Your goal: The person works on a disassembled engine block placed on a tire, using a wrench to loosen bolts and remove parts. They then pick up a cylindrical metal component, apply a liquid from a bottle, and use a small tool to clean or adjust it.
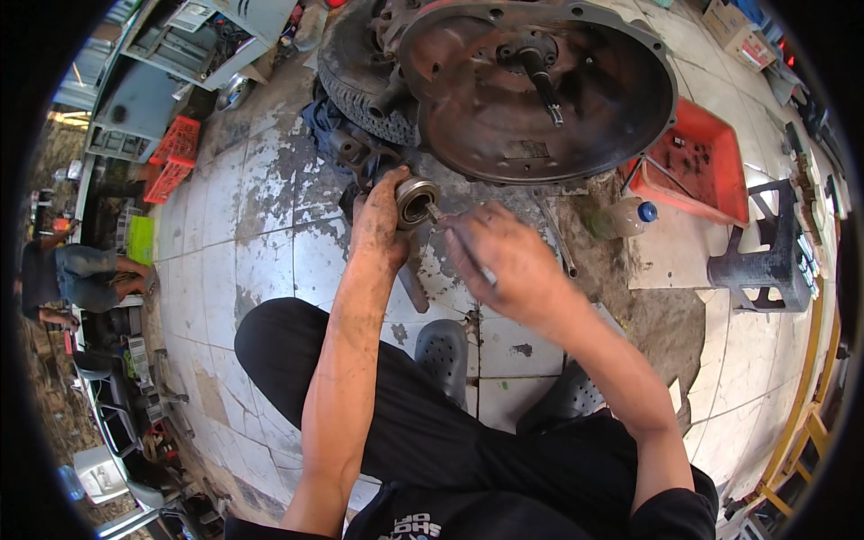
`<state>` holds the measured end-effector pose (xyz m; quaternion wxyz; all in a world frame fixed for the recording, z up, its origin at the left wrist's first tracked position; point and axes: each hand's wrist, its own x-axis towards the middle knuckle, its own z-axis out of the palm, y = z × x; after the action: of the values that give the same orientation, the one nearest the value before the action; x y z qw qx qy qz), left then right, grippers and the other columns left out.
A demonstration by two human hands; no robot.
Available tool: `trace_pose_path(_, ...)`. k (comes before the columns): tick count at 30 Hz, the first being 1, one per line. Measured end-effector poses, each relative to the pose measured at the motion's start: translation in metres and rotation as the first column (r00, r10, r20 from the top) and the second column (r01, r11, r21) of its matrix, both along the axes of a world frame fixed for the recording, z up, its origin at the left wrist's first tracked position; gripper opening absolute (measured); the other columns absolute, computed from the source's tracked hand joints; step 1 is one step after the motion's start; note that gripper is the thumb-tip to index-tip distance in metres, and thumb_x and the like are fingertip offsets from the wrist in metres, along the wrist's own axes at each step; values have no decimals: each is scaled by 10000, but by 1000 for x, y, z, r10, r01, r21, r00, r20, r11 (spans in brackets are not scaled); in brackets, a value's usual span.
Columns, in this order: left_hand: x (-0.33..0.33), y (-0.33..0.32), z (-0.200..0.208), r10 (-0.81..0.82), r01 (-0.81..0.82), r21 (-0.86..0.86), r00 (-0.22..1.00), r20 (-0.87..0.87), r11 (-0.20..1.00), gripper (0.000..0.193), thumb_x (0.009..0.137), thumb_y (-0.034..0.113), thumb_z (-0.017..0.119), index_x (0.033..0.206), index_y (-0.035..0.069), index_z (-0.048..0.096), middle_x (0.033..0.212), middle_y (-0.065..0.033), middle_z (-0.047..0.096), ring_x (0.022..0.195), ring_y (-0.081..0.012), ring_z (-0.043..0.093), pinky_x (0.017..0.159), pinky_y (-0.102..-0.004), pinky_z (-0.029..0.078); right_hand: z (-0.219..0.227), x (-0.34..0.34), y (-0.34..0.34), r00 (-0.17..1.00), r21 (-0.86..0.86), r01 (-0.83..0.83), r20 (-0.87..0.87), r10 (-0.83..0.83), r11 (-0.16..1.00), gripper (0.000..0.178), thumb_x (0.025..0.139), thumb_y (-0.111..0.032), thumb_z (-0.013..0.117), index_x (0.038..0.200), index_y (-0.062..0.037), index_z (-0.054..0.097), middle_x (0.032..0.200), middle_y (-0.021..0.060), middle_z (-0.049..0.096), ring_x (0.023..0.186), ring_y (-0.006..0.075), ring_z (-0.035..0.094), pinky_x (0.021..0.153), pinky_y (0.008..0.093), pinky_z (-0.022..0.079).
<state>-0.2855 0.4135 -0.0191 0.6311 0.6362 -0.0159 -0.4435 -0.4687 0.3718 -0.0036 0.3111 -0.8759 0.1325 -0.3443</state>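
My left hand [380, 211] is wrapped round a ring-shaped metal bearing [416, 196], its open face turned toward my right hand. My right hand [508, 261] is closed on a slim tool [487, 275] whose narrow tip reaches the bearing's inner rim. Motion blurs the right fingers a little, and the tool's exact kind cannot be made out. Just beyond both hands stands a large, rust-brown gearbox bell housing [477, 135] with a splined shaft [543, 85] jutting from its middle. Below the left hand a grey metal bar [412, 290] shows, partly hidden.
A tyre [355, 81] lies behind the housing's left side. On the right are a red tray [711, 153], a bottle with a blue cap [623, 219] and a dark plastic stool [765, 261]. Red crates [171, 160] stand left. Another person [81, 274] is at far left.
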Motion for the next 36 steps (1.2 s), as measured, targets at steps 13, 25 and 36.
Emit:
trace_pose_path(13,-3,7,3,-36,29,-274,999,-20,961,239,923,176,537,1052,-26,533,949,-158,628,933,-272,642,829,-389,559,14,-2,20,987,-153,17,-156,-41,988,387,807,-111,572,1138,90,554,936,184,587,912,315,567,739,390,529)
trace_pose_path(25,1,-1,0,96,-169,-355,972,-215,919,245,932,180,526,1054,-32,518,946,-154,627,939,-271,642,859,-418,558,9,3,29,989,206,81,108,-105,975,209,824,-7,603,1028,29,582,902,159,634,851,328,606,747,421,502)
trace_pose_path(36,4,6,-8,45,-129,-427,978,-202,895,292,880,81,615,1114,-36,486,1015,-164,647,937,-259,660,868,-366,549,14,4,9,971,295,125,158,-177,947,52,843,-16,602,872,27,609,777,165,632,732,354,612,660,434,483)
